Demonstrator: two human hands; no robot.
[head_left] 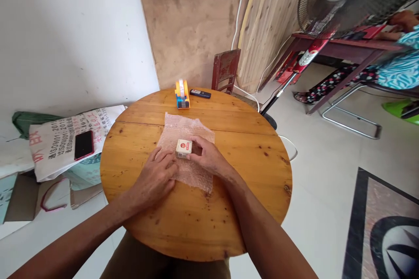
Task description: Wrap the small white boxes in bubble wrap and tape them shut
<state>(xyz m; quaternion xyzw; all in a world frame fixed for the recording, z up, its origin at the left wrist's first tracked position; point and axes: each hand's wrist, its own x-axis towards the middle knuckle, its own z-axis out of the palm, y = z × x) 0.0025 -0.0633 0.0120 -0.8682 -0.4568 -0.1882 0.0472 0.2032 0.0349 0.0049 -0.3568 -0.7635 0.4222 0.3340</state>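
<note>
A small white box with red print [183, 147] sits on a sheet of clear bubble wrap [180, 126] on the round wooden table [255, 157]. Its right side is held between the thumb and fingers of my right hand [209, 156]. My left hand [159, 173] lies palm down over the left edge of the wrap, fingers extended, just left of the box. Beyond the wrap stands an orange and blue tape dispenser [182, 94], with a dark blue handheld object [200, 93] beside it.
A red wooden chair [226, 69] stands behind the table. To the left, a phone [84, 144] rests on a printed sack [59, 139]. At right are a standing fan [306, 59] and a person seated at a dark red desk [353, 45].
</note>
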